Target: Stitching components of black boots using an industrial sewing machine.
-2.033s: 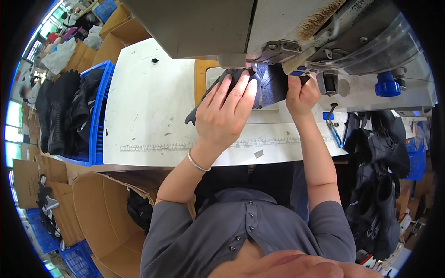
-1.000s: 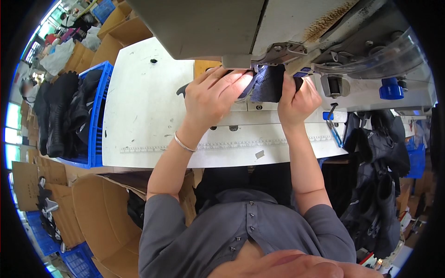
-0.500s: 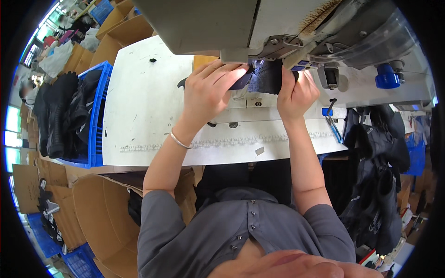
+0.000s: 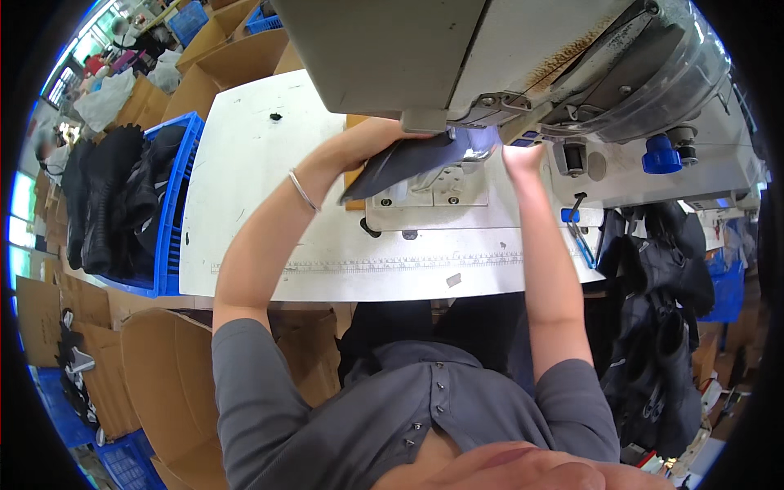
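Dark fabric piece (image 4: pixel 400 167) lies swung round under the sewing machine (image 4: pixel 392 53), apparently realigned, baring more metal plate (image 4: pixel 429 216). Left hand (image 4: pixel 371 137) has moved to its far side, right hand (image 4: pixel 523 157) stays rightward; I cannot tell either grip.

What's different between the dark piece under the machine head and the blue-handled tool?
The dark piece is broad and sheet-like; the blue-handled tool is slim. The dark piece looks mostly dark grey, while the tool shows bright blue. The left hand touches the dark piece; no hand touches the tool. Both are at the white table.
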Demonstrator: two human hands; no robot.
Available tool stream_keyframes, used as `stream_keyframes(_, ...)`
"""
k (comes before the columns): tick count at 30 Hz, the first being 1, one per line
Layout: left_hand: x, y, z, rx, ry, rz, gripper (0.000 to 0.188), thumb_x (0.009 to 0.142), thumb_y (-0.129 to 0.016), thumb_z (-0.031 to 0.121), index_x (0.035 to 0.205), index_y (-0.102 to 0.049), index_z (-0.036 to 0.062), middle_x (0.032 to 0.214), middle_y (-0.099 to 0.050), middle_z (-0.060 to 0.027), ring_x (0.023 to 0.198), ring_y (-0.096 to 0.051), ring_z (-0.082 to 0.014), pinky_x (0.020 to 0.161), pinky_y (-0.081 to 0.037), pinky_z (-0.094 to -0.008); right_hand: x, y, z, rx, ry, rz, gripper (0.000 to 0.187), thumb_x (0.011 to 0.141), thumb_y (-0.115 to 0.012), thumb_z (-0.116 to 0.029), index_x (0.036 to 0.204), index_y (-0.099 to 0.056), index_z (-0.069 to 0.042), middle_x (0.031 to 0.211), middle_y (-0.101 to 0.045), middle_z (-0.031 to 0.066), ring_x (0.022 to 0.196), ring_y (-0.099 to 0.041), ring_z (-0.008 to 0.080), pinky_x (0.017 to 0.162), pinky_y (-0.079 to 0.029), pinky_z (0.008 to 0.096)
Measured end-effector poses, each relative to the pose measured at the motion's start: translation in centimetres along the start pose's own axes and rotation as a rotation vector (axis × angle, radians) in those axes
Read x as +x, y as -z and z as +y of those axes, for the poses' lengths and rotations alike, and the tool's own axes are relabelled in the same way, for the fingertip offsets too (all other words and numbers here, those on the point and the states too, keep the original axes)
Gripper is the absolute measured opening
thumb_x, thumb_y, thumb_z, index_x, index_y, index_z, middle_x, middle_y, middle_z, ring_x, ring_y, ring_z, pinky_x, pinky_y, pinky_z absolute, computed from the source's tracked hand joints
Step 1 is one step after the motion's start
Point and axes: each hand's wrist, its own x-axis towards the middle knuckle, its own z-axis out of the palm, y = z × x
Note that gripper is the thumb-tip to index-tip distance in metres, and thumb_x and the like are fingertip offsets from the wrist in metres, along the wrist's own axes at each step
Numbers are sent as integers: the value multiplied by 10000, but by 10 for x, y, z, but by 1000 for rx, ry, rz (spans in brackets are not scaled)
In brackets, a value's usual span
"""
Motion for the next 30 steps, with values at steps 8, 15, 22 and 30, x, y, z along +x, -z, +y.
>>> stream_keyframes(8, -35, 25, -59, -590, -182, 497, 405, 808, -656, 168, 1117, -499, -41, 957, -618, -117, 790, -628, -159, 657, -532, -264, -7, -1, -14, -23, -737, -423, 237, 865, -521, -227, 789, -584, -11, 732, -602, 85, 645, -540, 194, 583, -433, 360)
stream_keyframes(15, -155, -30, -86, -297, -298, 842, 743, 709, -746, 133, 1295, -325, -42, 1179, -493, -137, 1076, -502, -207, 934, -409, -324, -83, 62, -206, 884, -1239, -637, 456, 939, -488, -374, 1053, -582, 57, 957, -620, 120, 880, -580, 171, 806, -442, 304)
stream_keyframes(22, -188, -67, -85, -413, -374, 785, 734, 704, -738, 81, 1297, -318, -27, 1178, -468, -108, 1083, -481, -173, 929, -405, -311, -31, 4, -259, 1501, -1573, -535, 496, 935, -480, -396, 1195, -523, 24, 1109, -608, 138, 1016, -582, 203, 885, -452, 344)
stream_keyframes(30, -233, -68, -92, -483, -355, 863, 738, 676, -756, 84, 1290, -359, -18, 1175, -497, -86, 1077, -489, -166, 932, -395, -299, -39, 0, -273, 1245, -1458, -875, 187, 908, -514, -90, 1030, -611, 16, 968, -660, 86, 863, -619, 135, 776, -479, 263)
